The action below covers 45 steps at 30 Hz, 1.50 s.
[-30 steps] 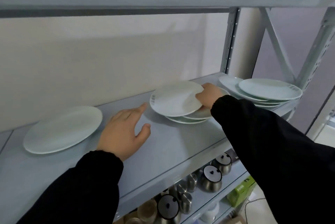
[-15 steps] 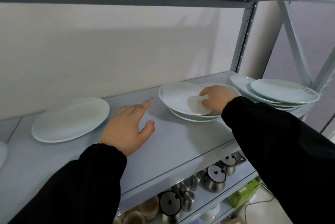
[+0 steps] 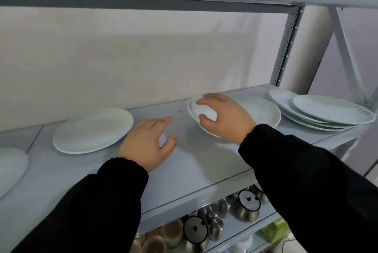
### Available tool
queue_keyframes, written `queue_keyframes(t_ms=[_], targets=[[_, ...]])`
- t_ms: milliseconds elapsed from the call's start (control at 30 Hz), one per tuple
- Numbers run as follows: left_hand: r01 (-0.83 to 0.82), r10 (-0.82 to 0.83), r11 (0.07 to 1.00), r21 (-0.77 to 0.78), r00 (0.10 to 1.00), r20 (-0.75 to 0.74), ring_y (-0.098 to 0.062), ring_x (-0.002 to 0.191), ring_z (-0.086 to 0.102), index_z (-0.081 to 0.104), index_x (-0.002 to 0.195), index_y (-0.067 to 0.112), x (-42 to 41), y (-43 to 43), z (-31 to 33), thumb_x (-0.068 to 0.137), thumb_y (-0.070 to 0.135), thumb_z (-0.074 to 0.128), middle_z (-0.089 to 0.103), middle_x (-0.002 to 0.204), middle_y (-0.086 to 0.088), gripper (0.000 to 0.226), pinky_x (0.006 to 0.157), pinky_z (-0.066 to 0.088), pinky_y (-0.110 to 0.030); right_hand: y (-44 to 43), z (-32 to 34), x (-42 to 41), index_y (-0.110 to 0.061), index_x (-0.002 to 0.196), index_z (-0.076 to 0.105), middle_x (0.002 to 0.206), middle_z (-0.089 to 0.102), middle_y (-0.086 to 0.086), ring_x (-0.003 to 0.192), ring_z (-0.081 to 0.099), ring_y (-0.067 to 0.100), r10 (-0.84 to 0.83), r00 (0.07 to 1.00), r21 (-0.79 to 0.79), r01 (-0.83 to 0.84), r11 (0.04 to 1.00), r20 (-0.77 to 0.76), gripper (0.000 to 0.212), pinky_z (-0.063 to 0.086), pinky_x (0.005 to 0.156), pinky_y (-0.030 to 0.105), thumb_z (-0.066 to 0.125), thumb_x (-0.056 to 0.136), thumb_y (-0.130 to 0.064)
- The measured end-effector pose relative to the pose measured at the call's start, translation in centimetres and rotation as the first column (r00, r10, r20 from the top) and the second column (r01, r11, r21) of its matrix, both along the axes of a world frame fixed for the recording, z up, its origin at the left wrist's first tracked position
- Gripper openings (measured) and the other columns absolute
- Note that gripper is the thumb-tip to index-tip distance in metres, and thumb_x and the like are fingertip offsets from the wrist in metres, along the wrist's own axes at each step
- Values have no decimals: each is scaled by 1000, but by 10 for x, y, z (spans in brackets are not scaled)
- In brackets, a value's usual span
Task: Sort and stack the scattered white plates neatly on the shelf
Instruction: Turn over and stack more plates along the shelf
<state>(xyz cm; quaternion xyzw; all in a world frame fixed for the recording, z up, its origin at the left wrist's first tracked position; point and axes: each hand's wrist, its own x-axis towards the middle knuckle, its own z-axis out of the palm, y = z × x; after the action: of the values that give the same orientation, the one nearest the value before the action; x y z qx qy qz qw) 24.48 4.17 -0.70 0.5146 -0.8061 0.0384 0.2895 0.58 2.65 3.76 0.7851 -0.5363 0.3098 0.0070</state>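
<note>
From my head camera, the one view I have, my right hand [image 3: 223,117] has moved across the middle plates [image 3: 259,112] in the last second: a moment ago it pinched their right edge, and now it lies over their left side, fingers curled onto the rim of the top plate and thumb at its near edge, gripping it. The top plate, which was hanging off to the left of the ones beneath, now looks pulled back over them, so I judge this little stack is nearly squared up, though my hand hides how well the rims line up. My left hand [image 3: 146,140] has hardly shifted; it lies open, palm down, on the bare shelf [image 3: 194,162] between the stack and the single plate [image 3: 93,130] to the left, holding nothing. Further left, the edge of another plate [image 3: 11,167] has come into the frame as my head turned. At the right end, the larger stack [image 3: 319,112] is untouched, its plates fanned and not centred. Once I let go here, I reckon the loose plates on the left and that fanned pile still need gathering.
</note>
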Motion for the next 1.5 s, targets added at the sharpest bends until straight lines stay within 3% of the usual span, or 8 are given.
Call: queue_keyframes(t_ms=[233, 433, 633, 800, 900, 1100, 1367, 1500], targets=[[-102, 104, 994, 26, 991, -89, -23, 114, 53, 60, 129, 20, 38, 14, 4, 85, 51, 39, 64, 120, 1, 57, 99, 40, -32, 12, -29, 90, -24, 125, 62, 135, 54, -3, 126, 47, 9, 222, 972, 47, -226, 973, 82, 39, 33, 102, 19, 62, 88, -31], [-268, 273, 962, 54, 957, -98, -18, 120, 49, 62, 126, 23, 111, 42, 3, 80, 53, 36, 63, 123, 5, 60, 99, 31, -21, -1, -42, 146, -27, 128, 58, 134, 53, -8, 125, 46, 9, 305, 950, 139, -312, 940, 70, 54, 33, 106, 21, 47, 81, -49], [-347, 359, 933, 98, 915, -185, -9, 122, 45, 60, 127, 29, 148, 58, 2, 79, 50, 39, 59, 124, 10, 56, 100, 29, -16, -6, -43, 202, -31, 135, 52, 146, 44, -6, 137, 34, 8, 398, 915, 137, -403, 905, 59, 57, 30, 111, 24, 61, 82, -48], [-367, 389, 921, 132, 885, -256, -5, 125, 43, 59, 128, 30, 163, 54, 0, 84, 40, 46, 58, 127, 13, 48, 99, 26, -12, -8, -52, 224, -34, 146, 37, 156, 32, -1, 148, 16, 19, 456, 884, 134, -442, 887, -98, 76, 16, 119, 39, 47, 77, -64], [-371, 401, 915, 158, 878, -261, -2, 126, 41, 55, 132, 32, 170, 47, -4, 90, 35, 53, 56, 130, 16, 42, 99, 24, -11, -15, -61, 218, -35, 148, 32, 156, 31, -3, 147, 18, 20, 468, 859, 191, -434, 880, -206, 78, 17, 119, 36, 42, 77, -68], [-384, 416, 909, 162, 865, -282, 1, 125, 38, 54, 133, 34, 171, 44, -5, 91, 34, 52, 54, 131, 19, 41, 98, 24, -11, -20, -60, 220, -31, 126, 60, 120, 65, -11, 112, 57, 15, 449, 848, 28, -461, 887, -282, 35, 37, 91, 29, 45, 94, -35], [-391, 438, 898, 201, 840, -322, -2, 123, 41, 55, 131, 32, 168, 54, -3, 93, 30, 51, 54, 125, 20, 38, 95, 27, -15, 8, -57, 208, -18, 105, 66, 96, 61, 1, 96, 57, 24, 456, 797, -36, -510, 860, -397, 30, 50, 70, 37, 41, 91, -27], [-378, 429, 901, 211, 846, -316, -4, 123, 42, 55, 132, 31, 166, 57, -2, 94, 31, 50, 55, 125, 19, 38, 95, 29, -17, 34, -54, 192, -19, 106, 66, 99, 61, 3, 87, 64, 26, 425, 763, -33, -502, 864, -487, 24, 43, 55, 32, 52, 89, -27]])
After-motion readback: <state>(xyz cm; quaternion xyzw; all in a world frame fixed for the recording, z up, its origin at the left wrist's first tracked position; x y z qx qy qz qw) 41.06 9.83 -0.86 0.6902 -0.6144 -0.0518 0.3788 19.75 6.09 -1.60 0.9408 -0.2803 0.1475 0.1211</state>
